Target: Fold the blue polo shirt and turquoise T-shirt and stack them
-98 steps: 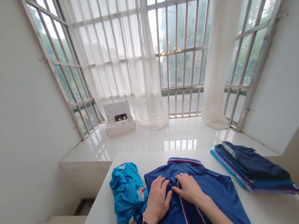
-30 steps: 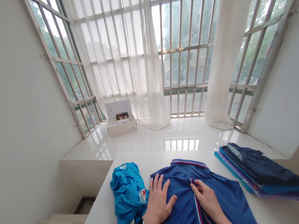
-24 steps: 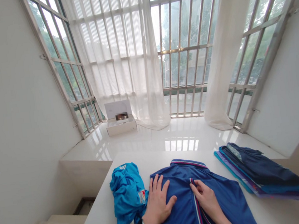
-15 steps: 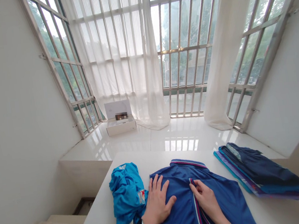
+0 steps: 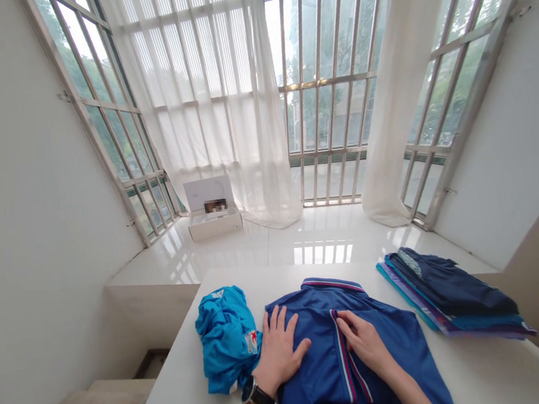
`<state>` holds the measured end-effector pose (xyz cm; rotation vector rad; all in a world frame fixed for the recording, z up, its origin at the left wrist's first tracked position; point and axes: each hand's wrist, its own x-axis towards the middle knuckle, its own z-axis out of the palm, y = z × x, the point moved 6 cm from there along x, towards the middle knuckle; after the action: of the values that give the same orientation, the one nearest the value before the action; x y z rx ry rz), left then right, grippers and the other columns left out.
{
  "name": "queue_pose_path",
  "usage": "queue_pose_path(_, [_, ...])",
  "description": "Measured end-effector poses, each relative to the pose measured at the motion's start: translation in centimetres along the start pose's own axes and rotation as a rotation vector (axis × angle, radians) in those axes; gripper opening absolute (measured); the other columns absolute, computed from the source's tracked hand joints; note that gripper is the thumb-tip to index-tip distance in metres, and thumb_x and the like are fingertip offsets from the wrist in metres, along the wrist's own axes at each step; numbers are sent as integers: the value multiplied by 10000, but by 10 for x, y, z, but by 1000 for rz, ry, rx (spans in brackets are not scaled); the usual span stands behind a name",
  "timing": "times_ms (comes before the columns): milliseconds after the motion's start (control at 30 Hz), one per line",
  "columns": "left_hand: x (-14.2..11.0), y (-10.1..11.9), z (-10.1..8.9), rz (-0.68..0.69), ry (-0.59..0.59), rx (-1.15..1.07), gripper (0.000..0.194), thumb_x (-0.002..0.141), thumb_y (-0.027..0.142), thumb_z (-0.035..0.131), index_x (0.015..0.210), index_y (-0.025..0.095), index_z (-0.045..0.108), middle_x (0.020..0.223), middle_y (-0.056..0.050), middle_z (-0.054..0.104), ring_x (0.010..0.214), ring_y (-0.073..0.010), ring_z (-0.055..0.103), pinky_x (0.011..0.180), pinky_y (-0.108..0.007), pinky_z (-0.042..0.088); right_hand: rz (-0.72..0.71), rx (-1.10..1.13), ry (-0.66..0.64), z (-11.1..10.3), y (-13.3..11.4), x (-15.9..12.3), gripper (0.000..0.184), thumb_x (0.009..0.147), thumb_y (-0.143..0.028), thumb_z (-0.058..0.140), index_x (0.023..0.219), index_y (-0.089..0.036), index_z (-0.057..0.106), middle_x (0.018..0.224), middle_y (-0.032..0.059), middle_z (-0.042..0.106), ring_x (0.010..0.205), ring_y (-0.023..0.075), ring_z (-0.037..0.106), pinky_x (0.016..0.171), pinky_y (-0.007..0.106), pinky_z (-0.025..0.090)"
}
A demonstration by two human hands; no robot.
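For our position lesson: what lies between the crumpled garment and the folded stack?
In the head view, the collared shirt lies there, left hand and right hand on it.

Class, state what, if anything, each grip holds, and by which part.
The right grip pinches the blue shirt by the far end of its striped edging; the left grip lies flat, holding nothing.

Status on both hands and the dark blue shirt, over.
Left hand flat on dark blue shirt; right hand seemingly pinching striped trim. Collar at far side. Crumpled light-blue garment beside left hand.
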<state>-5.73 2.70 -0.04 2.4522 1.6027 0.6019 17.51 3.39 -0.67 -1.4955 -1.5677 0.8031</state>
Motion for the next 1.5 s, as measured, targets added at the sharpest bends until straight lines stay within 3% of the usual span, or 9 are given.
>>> queue_pose_path(100, [3,8,-2,0,-3,16,617,934,605,471,1427,237,520,1526,-156,440,1452,-390,297,1166,-665,203,-126,-200,33,-27,7,2,357,903,-428,433,1023,-221,698,1001,80,743,887,233,699,843,348,537])
queue_pose_path(200, [9,33,-9,62,22,-22,532,951,507,492,1409,237,522,1501,-143,472,1427,-366,349,1163,-648,234,-174,-512,92,-59,22,6,374,899,-367,422,1068,-202,713,1207,120,693,1150,275,622,1006,398,463])
queue_pose_path(400, [40,106,-8,306,-17,-183,327,953,316,538,1267,257,605,1312,-62,627,1278,-257,515,1142,-474,351,-76,-863,15,-94,43,12,402,944,-323,415,1228,-176,659,1214,133,695,1145,295,610,981,428,437])
queue_pose_path(533, [69,129,11,386,-160,-139,310,930,289,579,1231,234,627,1229,-65,660,1159,-246,582,1045,-402,443,-60,-922,7,-102,39,12,358,943,-270,431,1198,-198,672,1188,125,696,1138,305,588,943,421,422])
queue_pose_path(700, [94,125,25,324,-228,-63,325,880,367,640,1151,190,669,1131,-116,671,1092,-320,592,930,-453,507,-48,-962,-11,-110,35,11,343,924,-185,421,1138,-203,688,1131,118,699,1083,288,591,896,385,413])
queue_pose_path(900, [114,112,33,219,-339,-25,307,841,427,629,1047,206,680,1049,-107,680,968,-299,653,816,-394,543,21,-949,-84,-116,35,14,271,961,-231,390,953,-219,661,990,68,708,885,217,675,707,300,425])
queue_pose_path(1133, [116,98,40,90,-388,-59,296,771,412,648,968,193,678,950,-118,722,902,-332,684,786,-428,535,108,-959,-70,-125,39,16,294,982,-179,304,910,-221,586,959,71,724,824,205,708,636,278,391])
queue_pose_path(1267, [116,95,47,85,-354,-172,252,817,390,595,1000,238,677,1028,-66,728,974,-281,667,840,-375,512,168,-975,12,-130,44,17,310,930,-71,308,912,-205,587,943,86,717,800,198,710,622,277,381])
queue_pose_path(1500, [121,91,58,40,-273,-344,281,873,427,542,1063,257,659,933,-5,733,852,-196,675,753,-279,497,272,-1070,109,-143,40,10,412,928,-55,237,1035,-195,609,1006,105,716,751,235,724,592,320,415])
